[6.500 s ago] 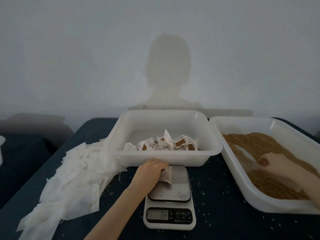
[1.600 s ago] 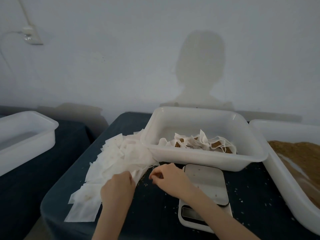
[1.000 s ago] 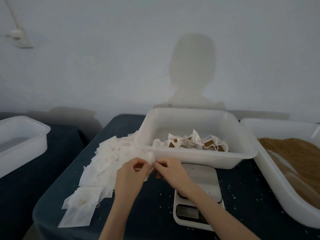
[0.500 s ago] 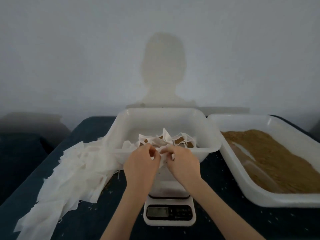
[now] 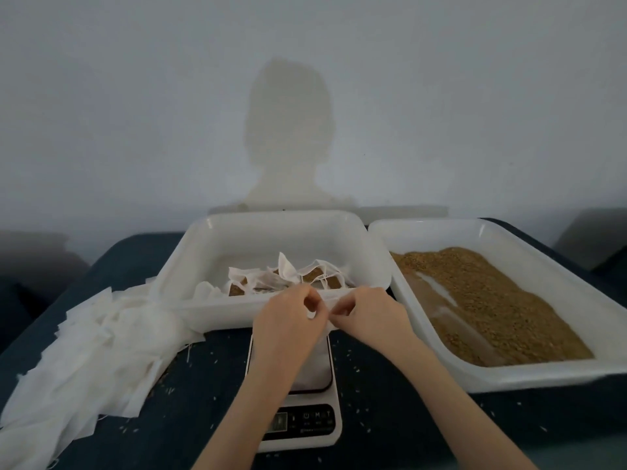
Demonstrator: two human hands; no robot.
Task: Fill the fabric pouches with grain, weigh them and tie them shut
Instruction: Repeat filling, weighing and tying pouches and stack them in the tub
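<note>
Both my hands hold one empty white fabric pouch [image 5: 314, 362] above the kitchen scale [image 5: 302, 415]. My left hand [image 5: 288, 323] and my right hand [image 5: 368, 315] each pinch its top edge, fingertips close together, and the pouch hangs down over the scale's platform. Behind my hands a white tub [image 5: 190, 266] holds several filled pouches [image 5: 288, 276] with brown grain showing. On the right a wide white tray [image 5: 529, 252] holds loose brown grain [image 5: 492, 300]. A heap of empty white pouches [image 5: 91, 351] lies on the left of the dark table.
Stray grains [image 5: 356, 369] are scattered over the dark blue table top [image 5: 407, 418] around the scale. The tub and the grain tray stand side by side against a plain wall. The table's left edge falls away beside the pouch heap.
My hands took a pouch from the left heap and carried it right over the scale. In the last half second they dropped slightly, still pinching its top edge.
</note>
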